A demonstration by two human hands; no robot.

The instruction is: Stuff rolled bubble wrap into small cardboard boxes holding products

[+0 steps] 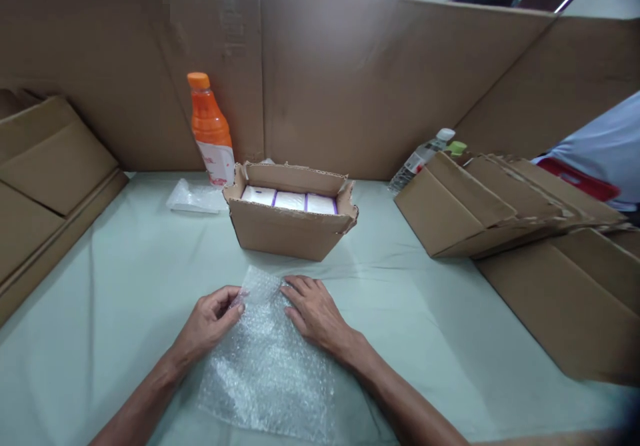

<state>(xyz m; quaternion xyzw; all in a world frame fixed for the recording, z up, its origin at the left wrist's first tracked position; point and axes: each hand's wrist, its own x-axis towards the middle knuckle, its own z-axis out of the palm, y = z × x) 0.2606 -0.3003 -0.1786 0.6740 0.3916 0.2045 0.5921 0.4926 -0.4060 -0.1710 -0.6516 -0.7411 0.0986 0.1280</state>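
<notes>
A clear sheet of bubble wrap (270,366) lies on the pale green cloth, its far end narrower and seemingly folded over. My left hand (213,316) pinches the left edge of that far end between thumb and fingers. On the opposite edge rests my right hand (315,309), fingers stretched out and lying flat on the plastic. Just beyond both hands stands an open cardboard box (287,233) with torn upper edges. Inside it, white packs (291,201) with purple edges sit side by side.
An orange bottle (210,129) stands behind the box at left, near more clear plastic wrap (195,197). Cardboard boxes (460,199) and a tilted clear bottle (420,163) are at right. Another carton (55,166) is at left. Tall cardboard panels (360,79) close off the back.
</notes>
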